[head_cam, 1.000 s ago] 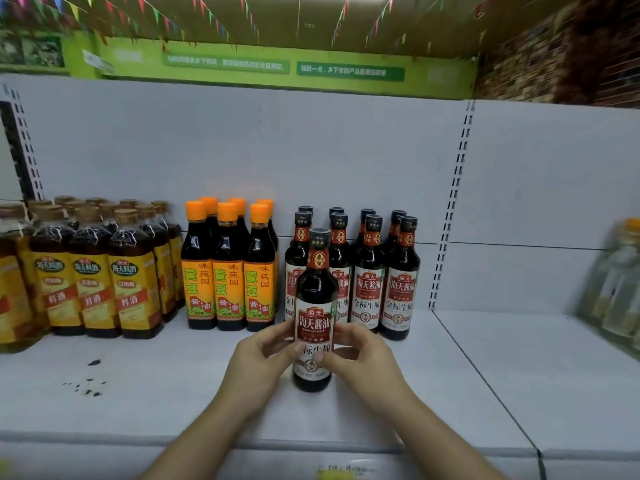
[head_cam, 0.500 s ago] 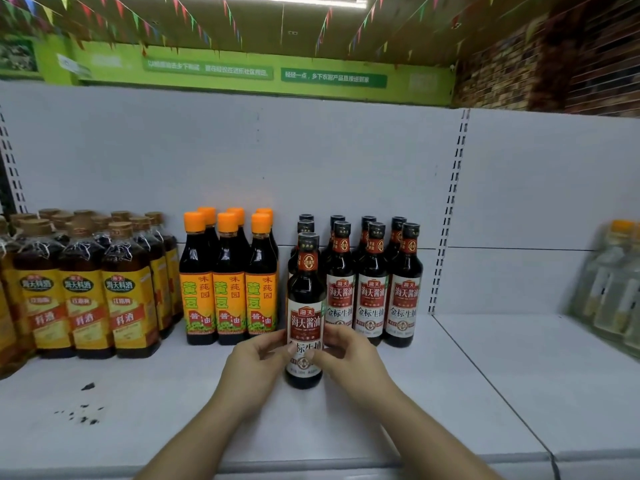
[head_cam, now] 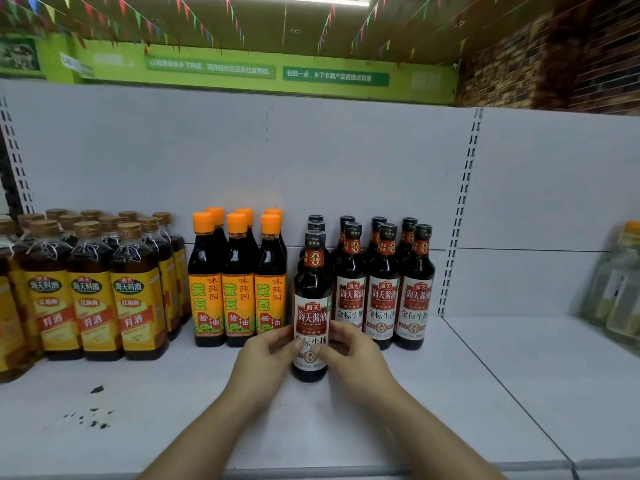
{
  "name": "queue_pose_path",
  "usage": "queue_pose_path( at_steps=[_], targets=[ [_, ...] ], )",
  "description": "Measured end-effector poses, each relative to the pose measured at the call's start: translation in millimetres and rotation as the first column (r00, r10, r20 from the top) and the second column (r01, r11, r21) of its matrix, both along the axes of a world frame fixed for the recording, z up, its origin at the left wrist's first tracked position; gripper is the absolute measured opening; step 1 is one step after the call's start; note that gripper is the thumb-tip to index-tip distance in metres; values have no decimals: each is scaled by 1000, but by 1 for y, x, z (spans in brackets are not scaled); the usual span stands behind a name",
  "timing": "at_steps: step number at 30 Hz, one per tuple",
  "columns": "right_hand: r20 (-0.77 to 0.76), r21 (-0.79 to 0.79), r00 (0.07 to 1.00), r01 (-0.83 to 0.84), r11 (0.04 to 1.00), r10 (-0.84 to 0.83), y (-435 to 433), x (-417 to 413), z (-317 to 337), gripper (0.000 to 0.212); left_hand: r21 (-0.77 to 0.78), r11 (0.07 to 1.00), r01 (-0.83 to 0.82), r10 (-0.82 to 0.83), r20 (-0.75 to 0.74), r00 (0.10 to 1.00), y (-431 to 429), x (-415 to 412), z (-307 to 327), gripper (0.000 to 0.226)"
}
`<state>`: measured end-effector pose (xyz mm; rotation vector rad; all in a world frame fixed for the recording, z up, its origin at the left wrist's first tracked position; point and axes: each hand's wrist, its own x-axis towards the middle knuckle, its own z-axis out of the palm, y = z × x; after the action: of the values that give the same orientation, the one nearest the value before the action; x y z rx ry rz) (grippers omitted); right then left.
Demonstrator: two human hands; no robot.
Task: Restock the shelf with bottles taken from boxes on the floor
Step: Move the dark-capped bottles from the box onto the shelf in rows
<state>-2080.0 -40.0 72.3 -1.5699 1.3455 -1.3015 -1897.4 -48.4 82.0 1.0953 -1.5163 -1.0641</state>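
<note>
**Bottle pushed back toward its row**

Pushed farther back since a second ago, the soy sauce bottle now stands upright on the white shelf, just ahead of the black-capped bottles and right of the orange-capped bottles; the left hand grasps its lower left side, thumb on the label; the right hand grasps its lower right side, fingers curled around the glass; yellow-labelled cooking wine bottles fill the far left; dark specks dot the shelf front.
</note>
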Motion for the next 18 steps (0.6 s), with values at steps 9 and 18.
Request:
queue_pose_path(
  at_steps=[9,18],
  targets=[
    [-31,-4,999,34,999,-34,-3,2,1,54,5,1000,-12,12,41,999,-4,-4,2,33],
    [-59,11,997,48,999,-48,-3,3,6,54,26,999,-26,24,74,997,-5,-6,3,33]
  ],
)
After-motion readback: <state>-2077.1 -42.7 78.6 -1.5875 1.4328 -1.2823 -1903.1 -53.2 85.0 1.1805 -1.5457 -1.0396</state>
